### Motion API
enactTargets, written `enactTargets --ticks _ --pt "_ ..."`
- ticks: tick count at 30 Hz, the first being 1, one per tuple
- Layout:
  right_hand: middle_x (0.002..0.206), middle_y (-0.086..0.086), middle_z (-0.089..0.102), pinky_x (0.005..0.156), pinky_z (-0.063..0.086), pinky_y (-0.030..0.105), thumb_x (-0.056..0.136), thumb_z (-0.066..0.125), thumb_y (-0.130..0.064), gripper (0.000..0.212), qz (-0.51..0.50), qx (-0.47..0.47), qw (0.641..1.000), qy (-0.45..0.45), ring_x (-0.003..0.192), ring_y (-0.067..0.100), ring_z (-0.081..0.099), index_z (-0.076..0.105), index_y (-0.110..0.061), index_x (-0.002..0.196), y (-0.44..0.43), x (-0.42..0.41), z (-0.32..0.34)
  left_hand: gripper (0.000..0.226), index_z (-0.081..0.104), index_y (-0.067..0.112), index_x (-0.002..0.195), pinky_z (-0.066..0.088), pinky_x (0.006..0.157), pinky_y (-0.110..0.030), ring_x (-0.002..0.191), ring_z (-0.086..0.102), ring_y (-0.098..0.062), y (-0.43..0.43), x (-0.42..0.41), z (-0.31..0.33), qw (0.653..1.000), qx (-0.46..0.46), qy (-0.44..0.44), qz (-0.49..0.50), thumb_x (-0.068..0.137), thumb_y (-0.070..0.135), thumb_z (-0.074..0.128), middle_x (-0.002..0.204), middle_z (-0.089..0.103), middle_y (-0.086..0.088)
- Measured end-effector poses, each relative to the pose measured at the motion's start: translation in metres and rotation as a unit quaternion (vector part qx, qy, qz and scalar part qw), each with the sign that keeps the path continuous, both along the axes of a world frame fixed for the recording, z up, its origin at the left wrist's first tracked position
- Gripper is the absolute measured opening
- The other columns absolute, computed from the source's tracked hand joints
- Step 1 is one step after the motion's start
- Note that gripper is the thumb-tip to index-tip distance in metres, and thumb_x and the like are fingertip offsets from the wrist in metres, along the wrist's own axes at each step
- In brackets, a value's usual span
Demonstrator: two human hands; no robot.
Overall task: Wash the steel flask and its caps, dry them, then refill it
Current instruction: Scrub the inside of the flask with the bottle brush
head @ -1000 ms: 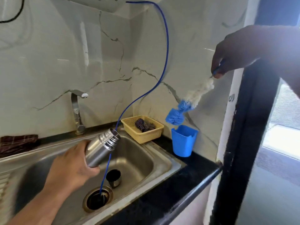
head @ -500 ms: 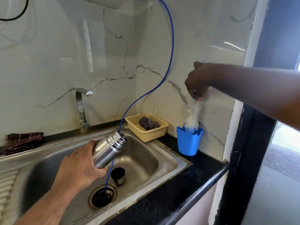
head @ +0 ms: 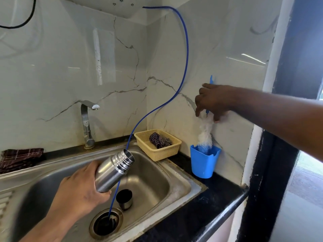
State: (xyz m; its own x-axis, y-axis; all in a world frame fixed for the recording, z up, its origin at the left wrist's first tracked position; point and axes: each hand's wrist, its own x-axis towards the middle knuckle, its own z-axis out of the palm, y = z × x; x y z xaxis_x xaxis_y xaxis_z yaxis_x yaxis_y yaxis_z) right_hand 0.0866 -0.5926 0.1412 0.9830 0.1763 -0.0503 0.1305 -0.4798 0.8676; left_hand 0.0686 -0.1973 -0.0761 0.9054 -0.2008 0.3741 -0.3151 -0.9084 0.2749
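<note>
Steel flask (head: pixel 113 172), a smooth brushed cylinder with a ribbed, threaded neck, lies tilted in my left hand (head: pixel 78 193) over the sink (head: pixel 174 182), its open mouth up and to the right. My fingers wrap its lower body. A small steel cap (head: pixel 124 199) stands on the basin floor. My right hand (head: pixel 213 102) pinches the thin blue handle of a fluffy white bottle brush (head: pixel 206 133), whose tip sits in the blue plastic cup (head: pixel 203 163).
</note>
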Motion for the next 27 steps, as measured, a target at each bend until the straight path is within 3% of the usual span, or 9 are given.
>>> enactTargets --ticks 3,6,19,24,27 --pt "0.154 -0.006 0.042 0.127 0.012 0.048 0.076 0.081 -0.058 0.09 0.004 0.008 1.0 0.004 0.144 0.023 0.032 0.036 -0.046 0.153 0.0 0.001 0.001 0.077 0.036 0.041 0.127 0.049 0.085 -0.027 0.088 0.055 -0.002 0.0 0.002 0.0 1.0 0.0 0.002 0.006 0.068 0.062 0.081 0.096 0.053 0.018" --pt "0.156 -0.005 0.04 0.127 0.009 0.051 0.074 0.081 -0.06 0.096 0.018 0.017 1.0 0.012 0.146 0.024 0.029 0.03 -0.046 0.155 0.003 0.002 0.002 0.08 0.033 0.042 0.13 0.049 0.088 -0.026 0.091 0.055 -0.002 0.0 0.003 -0.001 1.0 0.0 0.005 0.009 0.069 0.063 0.079 0.099 0.052 0.018" --pt "0.163 -0.005 0.03 0.127 -0.006 0.051 0.081 0.079 -0.05 0.09 0.047 0.026 0.997 0.056 0.153 0.022 0.018 0.028 -0.047 0.156 0.018 0.004 -0.019 0.081 0.027 0.047 0.131 0.048 0.098 -0.025 0.097 0.054 0.001 -0.001 0.002 0.0 1.0 0.002 0.004 -0.012 0.07 0.065 0.078 0.106 0.052 0.021" --pt "0.167 -0.003 0.022 0.126 -0.002 0.046 0.081 0.079 -0.053 0.096 0.095 0.09 0.991 0.016 0.156 0.024 0.01 0.023 -0.046 0.157 0.055 -0.014 -0.008 0.084 0.029 0.045 0.135 0.047 0.104 -0.026 0.103 0.054 0.001 0.001 0.004 0.0 1.0 -0.018 -0.004 -0.011 0.071 0.066 0.078 0.109 0.05 0.021" --pt "0.161 -0.008 0.032 0.123 0.017 0.038 0.083 0.073 -0.057 0.084 0.224 0.211 0.951 -0.011 0.148 0.019 0.025 0.03 -0.047 0.154 0.102 -0.022 -0.017 0.082 0.032 0.045 0.131 0.049 0.101 -0.025 0.104 0.055 0.0 0.0 0.006 -0.001 0.998 -0.063 0.002 0.0 0.068 0.062 0.083 0.112 0.052 0.021"
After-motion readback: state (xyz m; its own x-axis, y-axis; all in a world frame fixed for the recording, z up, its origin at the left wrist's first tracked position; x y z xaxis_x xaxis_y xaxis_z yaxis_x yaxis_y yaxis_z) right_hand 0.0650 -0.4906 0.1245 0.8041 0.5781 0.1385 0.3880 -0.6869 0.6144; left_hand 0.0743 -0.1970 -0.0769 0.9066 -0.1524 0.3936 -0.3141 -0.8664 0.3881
